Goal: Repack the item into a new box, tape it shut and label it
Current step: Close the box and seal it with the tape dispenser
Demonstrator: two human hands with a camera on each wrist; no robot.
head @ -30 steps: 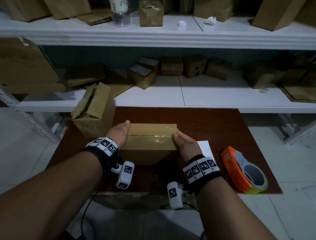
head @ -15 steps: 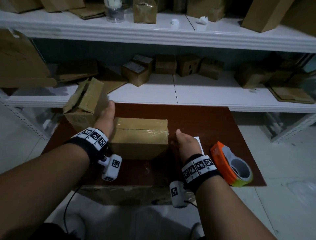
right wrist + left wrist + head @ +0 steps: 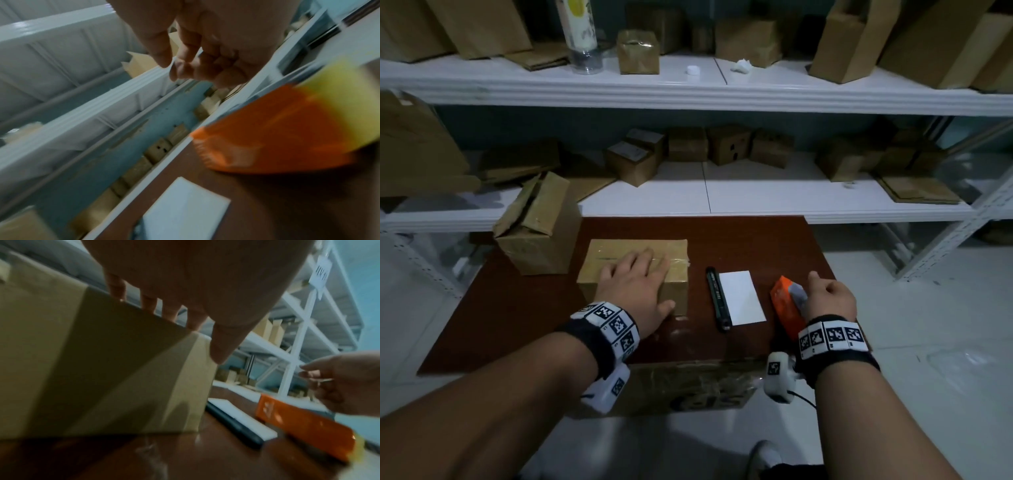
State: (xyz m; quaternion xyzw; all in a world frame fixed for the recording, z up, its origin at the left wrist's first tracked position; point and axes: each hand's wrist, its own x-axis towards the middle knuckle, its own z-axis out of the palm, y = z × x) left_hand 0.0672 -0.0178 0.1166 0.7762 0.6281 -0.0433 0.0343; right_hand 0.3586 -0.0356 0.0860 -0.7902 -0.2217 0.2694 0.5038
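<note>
A closed brown box [image 3: 619,251] with clear tape across its top sits on the brown table [image 3: 517,325]. My left hand [image 3: 640,275] lies flat on the box top, fingers straight and spread; in the left wrist view the fingers [image 3: 148,303] reach over the box [image 3: 102,369]. To the right lie a black marker [image 3: 717,298] and a white label [image 3: 741,297]. My right hand [image 3: 825,296] hovers over the orange tape dispenser [image 3: 784,310]. Its fingers [image 3: 195,56] are loosely curled and hold nothing, with the dispenser [image 3: 277,133] just below.
An open, worn cardboard box [image 3: 537,229] stands at the table's back left, close to the taped box. White shelves [image 3: 722,202] behind the table carry several small cartons and flat cardboard. The table's front left is bare wood.
My left hand moved from the box's left side onto its top. My right hand left the box's right side and swung right to above the tape dispenser, uncovering the marker and label.
</note>
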